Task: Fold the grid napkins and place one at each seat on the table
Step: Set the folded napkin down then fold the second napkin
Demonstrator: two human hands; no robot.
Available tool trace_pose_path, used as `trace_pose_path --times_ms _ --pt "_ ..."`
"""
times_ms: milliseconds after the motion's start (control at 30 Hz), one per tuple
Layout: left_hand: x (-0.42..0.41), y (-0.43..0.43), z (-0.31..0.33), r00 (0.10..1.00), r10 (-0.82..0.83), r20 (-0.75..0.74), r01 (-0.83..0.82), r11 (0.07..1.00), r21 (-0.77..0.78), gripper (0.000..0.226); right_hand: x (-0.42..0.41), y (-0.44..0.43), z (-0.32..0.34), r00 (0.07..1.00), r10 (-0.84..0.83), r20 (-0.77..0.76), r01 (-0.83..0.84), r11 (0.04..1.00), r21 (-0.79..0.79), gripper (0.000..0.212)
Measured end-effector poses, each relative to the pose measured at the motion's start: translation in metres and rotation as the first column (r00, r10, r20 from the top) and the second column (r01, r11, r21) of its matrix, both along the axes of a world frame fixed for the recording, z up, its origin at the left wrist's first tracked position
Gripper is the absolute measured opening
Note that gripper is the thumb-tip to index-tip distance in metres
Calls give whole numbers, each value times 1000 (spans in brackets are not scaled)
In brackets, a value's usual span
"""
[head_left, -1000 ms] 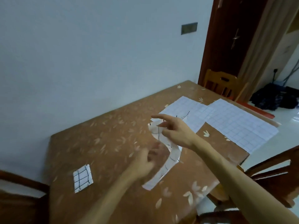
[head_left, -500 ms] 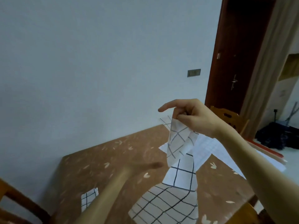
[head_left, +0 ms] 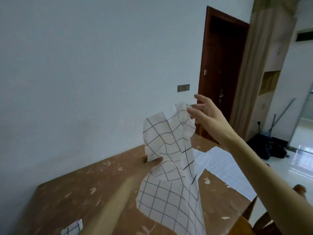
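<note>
Hanging in the air above the table (head_left: 84, 184), a white grid napkin (head_left: 169, 143) with dark lines is held up between both hands, unfolded and rumpled. The right hand (head_left: 209, 119) pinches the napkin's uppermost corner between thumb and a finger, with the index finger extended above the pinch. The left hand (head_left: 151, 162) grips the cloth lower down at its left edge; its thumb lies on the near face, and the fingers are hidden behind the fabric. The lower part of the napkin drapes down toward the viewer, covering part of the tabletop.

The table is brown with a pale leaf pattern and stands against a plain wall. A small folded napkin (head_left: 72, 228) lies flat near its near left corner, well apart from the held one. Pale sheets with a fine grid (head_left: 218, 165) lie on the far right part of the table, partly hidden by the hanging cloth. A dark wooden door (head_left: 220, 65) and a wall switch (head_left: 183, 88) stand behind. Part of a wooden chair (head_left: 242, 226) shows at the lower right.
</note>
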State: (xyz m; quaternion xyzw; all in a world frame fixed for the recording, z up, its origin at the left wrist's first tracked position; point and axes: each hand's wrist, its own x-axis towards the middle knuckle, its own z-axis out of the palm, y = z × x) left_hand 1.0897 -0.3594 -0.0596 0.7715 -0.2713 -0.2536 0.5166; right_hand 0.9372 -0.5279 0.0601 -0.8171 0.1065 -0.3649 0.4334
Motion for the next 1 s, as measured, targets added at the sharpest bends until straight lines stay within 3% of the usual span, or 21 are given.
trace_pose_path --times_ms 67,133,233,367,433,533,633,700,767,833,900,1000 --pt "21 -1 -4 999 53 10 -52 997 -63 50 0 -13 -17 999 -13 -34 19 982 186 78" --pt "31 6 2 991 117 -62 -126 977 -173 57 1 -20 -42 993 51 -111 -19 962 274 72" --pt "40 14 17 964 217 -153 -251 933 -257 18 1 -5 -80 968 190 -163 -139 950 281 63" --pt "55 27 29 922 372 -108 -387 864 -323 13 -4 27 -112 940 324 -111 -281 914 292 102" --pt "61 34 33 911 402 -88 -406 843 -352 12 0 38 -116 931 338 -136 -296 920 258 107" --pt "64 42 38 900 434 -25 -414 837 -357 19 22 46 -115 962 187 -198 -171 981 96 81" --pt "67 50 43 901 432 -25 -411 836 -364 17 45 48 -107 998 -5 -66 1 998 -67 3" --pt "67 60 47 922 382 62 -341 879 -333 23 56 41 -105 998 -45 -34 43 998 -47 25" --pt "70 75 50 947 284 151 -234 930 -282 41 63 35 -100 995 -94 -27 94 995 -11 33" --pt "75 94 49 955 183 233 -134 969 -208 59 68 32 -95 996 -87 -3 87 996 37 33" --pt "80 109 47 906 167 390 -128 984 -123 63 70 33 -82 996 -83 32 79 993 87 28" --pt "80 123 46 846 244 474 -152 962 -225 62 71 28 -78 998 -66 22 61 985 163 20"
